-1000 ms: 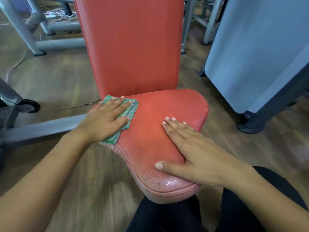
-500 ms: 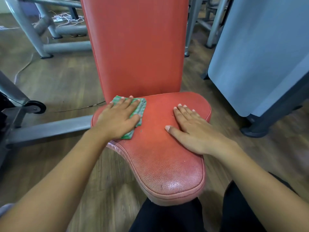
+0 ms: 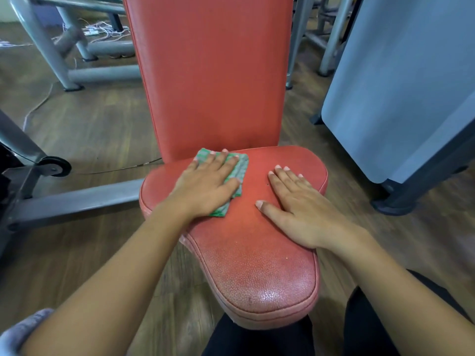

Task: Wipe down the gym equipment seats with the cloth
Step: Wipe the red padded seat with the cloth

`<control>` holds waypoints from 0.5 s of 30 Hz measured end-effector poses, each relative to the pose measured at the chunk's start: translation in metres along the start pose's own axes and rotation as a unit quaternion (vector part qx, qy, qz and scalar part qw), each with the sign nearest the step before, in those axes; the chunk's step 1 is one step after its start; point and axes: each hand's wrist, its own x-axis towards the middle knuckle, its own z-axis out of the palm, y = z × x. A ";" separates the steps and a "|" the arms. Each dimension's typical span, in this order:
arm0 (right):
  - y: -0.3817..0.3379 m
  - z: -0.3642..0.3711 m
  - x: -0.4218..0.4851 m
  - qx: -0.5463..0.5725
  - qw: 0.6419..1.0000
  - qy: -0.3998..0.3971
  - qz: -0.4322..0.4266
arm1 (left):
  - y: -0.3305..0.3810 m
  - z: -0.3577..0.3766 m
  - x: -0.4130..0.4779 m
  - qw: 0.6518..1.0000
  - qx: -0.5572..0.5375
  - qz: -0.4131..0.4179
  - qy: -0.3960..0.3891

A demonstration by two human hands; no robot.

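Observation:
A red padded seat point(image 3: 257, 253) with an upright red backrest point(image 3: 213, 73) fills the middle of the head view. A folded green and grey cloth point(image 3: 237, 170) lies on the seat's far left part, close to the backrest. My left hand point(image 3: 205, 186) presses flat on the cloth with straight fingers, covering most of it. My right hand point(image 3: 295, 204) rests flat on the bare seat to the right of the cloth, fingers spread and straight, holding nothing.
Grey metal frame bars point(image 3: 77, 199) and a small black wheel point(image 3: 55, 167) stand left of the seat. More grey frame legs point(image 3: 64, 50) and white cables lie at the back left. A pale blue panel point(image 3: 401, 86) on a dark base stands to the right. The floor is brown wood.
My left hand has slid the cloth rightward and toward the backrest across the seat. My right hand has shifted farther back on the seat, and the view has moved closer.

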 end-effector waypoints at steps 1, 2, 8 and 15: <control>0.000 0.000 0.000 0.001 1.000 0.002 0.000 | 0.004 0.003 -0.006 0.999 -0.012 0.031 0.000; 0.001 0.000 0.000 0.002 1.000 0.002 -0.001 | 0.002 0.004 -0.015 0.998 -0.024 0.061 0.002; 0.001 0.001 0.001 0.002 1.000 0.006 -0.002 | -0.027 -0.001 -0.007 1.000 0.014 -0.020 0.003; 0.001 0.000 0.000 0.002 1.000 0.006 -0.002 | -0.009 0.002 -0.020 0.996 -0.032 0.089 -0.005</control>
